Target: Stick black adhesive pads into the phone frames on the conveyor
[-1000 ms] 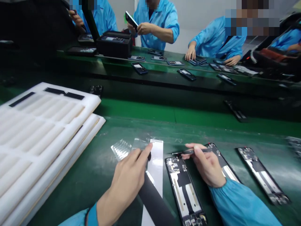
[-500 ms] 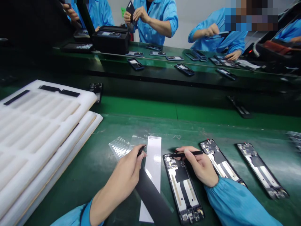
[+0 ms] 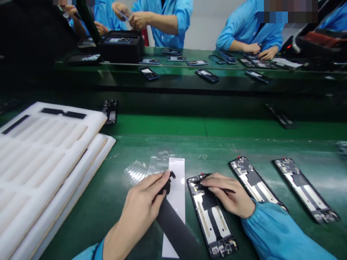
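Green bench (image 3: 114,180): the left hand (image 3: 139,202) pinches a black part (image 3: 172,175), the right hand (image 3: 234,196) grips a dark tool (image 3: 229,190) over an uncovered phone (image 3: 214,222); two more phones (image 3: 256,182) lie open.

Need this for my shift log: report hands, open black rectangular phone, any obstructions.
Left hand holding small black part. Right hand gripping slim dark tool, at upper end of open black phone. That end partly hidden by right hand.

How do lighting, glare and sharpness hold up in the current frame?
Head view: pale sheen on the green bench at right; head view: deep shadow below the far bench; head view: the item at the right edge too smeared to identify; head view: the opened phone under the right hand clearer.
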Demonstrator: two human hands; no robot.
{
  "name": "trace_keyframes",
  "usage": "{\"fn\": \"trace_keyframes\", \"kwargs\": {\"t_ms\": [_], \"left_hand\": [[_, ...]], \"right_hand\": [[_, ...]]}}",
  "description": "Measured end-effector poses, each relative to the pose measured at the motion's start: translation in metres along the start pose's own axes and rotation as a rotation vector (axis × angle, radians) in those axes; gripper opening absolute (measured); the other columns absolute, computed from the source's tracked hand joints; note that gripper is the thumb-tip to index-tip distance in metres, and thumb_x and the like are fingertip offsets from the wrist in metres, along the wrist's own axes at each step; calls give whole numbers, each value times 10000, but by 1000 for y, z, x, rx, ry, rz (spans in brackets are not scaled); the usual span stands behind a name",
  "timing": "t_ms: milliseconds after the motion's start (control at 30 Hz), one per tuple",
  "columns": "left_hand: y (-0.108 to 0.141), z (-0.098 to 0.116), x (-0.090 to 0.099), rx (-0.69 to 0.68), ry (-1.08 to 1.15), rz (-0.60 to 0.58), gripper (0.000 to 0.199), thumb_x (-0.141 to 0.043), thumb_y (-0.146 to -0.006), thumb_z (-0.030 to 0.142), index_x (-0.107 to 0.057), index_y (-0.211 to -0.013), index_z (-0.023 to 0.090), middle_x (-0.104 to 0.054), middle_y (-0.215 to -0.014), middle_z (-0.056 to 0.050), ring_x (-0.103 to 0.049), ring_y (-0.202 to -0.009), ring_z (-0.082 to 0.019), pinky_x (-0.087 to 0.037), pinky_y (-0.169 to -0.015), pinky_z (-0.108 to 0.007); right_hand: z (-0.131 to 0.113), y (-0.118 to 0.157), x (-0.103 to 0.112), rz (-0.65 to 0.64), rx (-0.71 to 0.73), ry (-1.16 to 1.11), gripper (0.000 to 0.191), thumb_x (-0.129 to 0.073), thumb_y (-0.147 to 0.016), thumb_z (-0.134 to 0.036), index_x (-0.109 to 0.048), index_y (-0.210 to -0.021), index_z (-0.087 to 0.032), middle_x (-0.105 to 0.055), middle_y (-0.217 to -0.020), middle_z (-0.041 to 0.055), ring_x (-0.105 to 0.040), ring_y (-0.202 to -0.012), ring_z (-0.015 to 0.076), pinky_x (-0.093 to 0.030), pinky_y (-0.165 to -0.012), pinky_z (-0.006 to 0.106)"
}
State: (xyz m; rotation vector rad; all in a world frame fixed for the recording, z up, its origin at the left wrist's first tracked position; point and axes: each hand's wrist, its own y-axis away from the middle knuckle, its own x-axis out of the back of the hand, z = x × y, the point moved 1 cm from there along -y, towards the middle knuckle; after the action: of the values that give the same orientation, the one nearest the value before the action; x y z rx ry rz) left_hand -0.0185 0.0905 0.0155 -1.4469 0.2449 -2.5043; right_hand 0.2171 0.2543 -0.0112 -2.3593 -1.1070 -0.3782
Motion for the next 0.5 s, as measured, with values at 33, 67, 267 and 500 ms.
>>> {"fn": "trace_keyframes", "kwargs": {"t_ms": [33,67,267,500], "left_hand": [[1,7,-2,-58,-36,16,435,-467,-918,76,-629,-1314,150,-728,-1226,-98,-725,-1026,-239,-627,-862,-400],[2,17,-5,-125,-75,26,442,-463,-901,55,-640,-1298,134,-732,-1221,-106,-731,-1000,-251,-633,-835,-410],[22,88,-51,-504,-294,-22,409,-381,-928,50,-691,-1194,79,-770,-1128,-113,-712,-724,-191,-566,-537,-283],[38,119,-81,-544,-322,-97,332,-487,-934,60,-716,-1170,109,-777,-1116,-94,-689,-690,-176,-539,-556,-293]], "right_hand": [[1,1,1,46,8,6,197,-628,-940,-255,-791,-1049,-270,-813,-925,47,-769,-834,239,-628,-735,342],[2,2,3,129,-1,21,198,-619,-951,-260,-786,-1056,-276,-812,-943,49,-769,-853,240,-625,-746,344],[8,24,22,598,-208,127,248,-472,-1050,-270,-684,-1178,-252,-792,-866,57,-762,-784,221,-595,-797,384],[-2,38,29,531,-295,115,237,-537,-1012,-374,-718,-1107,-254,-794,-959,63,-762,-850,230,-598,-824,371]]}}
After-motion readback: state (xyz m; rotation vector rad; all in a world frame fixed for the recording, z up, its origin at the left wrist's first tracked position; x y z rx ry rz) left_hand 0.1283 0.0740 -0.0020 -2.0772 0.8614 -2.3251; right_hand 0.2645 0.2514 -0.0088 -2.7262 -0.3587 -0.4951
